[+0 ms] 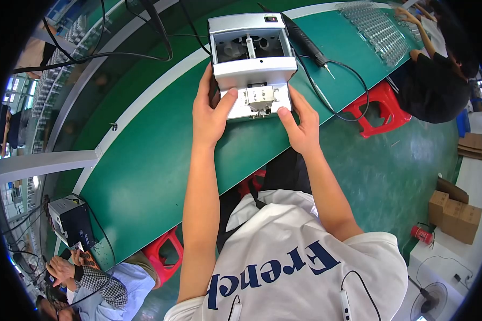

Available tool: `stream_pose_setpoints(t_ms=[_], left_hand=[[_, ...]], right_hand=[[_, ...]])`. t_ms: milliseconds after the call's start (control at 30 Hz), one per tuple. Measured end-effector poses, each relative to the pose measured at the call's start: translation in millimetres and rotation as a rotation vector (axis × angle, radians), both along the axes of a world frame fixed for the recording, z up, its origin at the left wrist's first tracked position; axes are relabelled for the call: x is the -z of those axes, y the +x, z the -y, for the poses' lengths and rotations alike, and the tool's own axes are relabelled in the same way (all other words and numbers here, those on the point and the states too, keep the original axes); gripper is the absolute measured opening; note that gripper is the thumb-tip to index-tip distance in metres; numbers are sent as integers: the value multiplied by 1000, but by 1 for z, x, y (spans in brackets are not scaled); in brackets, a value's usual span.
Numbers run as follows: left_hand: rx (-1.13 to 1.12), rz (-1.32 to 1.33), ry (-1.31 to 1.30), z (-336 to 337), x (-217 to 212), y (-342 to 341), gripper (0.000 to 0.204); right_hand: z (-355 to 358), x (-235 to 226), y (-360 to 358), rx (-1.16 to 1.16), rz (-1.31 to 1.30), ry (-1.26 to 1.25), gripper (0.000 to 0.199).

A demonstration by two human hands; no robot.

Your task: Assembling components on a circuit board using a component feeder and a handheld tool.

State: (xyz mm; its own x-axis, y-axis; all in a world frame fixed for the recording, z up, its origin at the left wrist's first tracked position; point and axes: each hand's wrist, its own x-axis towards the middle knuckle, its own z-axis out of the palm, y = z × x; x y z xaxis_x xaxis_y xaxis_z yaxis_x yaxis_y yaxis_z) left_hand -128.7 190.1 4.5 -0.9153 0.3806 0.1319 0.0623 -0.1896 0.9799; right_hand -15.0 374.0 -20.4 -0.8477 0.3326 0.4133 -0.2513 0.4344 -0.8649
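A silver box-shaped screw feeder is on the green bench in front of me. Its top has an open window with a bar across the dark inside, and a small red-lit switch sits at its far edge. On the near face is a metal block with small fittings. My left hand grips the feeder's left side, thumb on the front ledge. The right hand clasps the opposite side, with its thumb at the near right corner. Some fingers are hidden behind the casing. Just right of the feeder lies a black electric screwdriver with a thin bit.
Clear trays lie at the far right, beside a co-worker. A black cable loops past a red stool. A black control box stands at the bench's left end, near another person's hands. Cables hang at upper left.
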Motion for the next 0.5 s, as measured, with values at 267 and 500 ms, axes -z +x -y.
stream_pose_setpoints(t_ms=[267, 500], left_hand=[[1, 18, 3, 0, 1, 0, 74], [-2, 12, -4, 0, 1, -1, 74]], right_hand=[[0, 2, 0, -1, 9, -35, 56], [-1, 0, 0, 4, 15, -7, 55]])
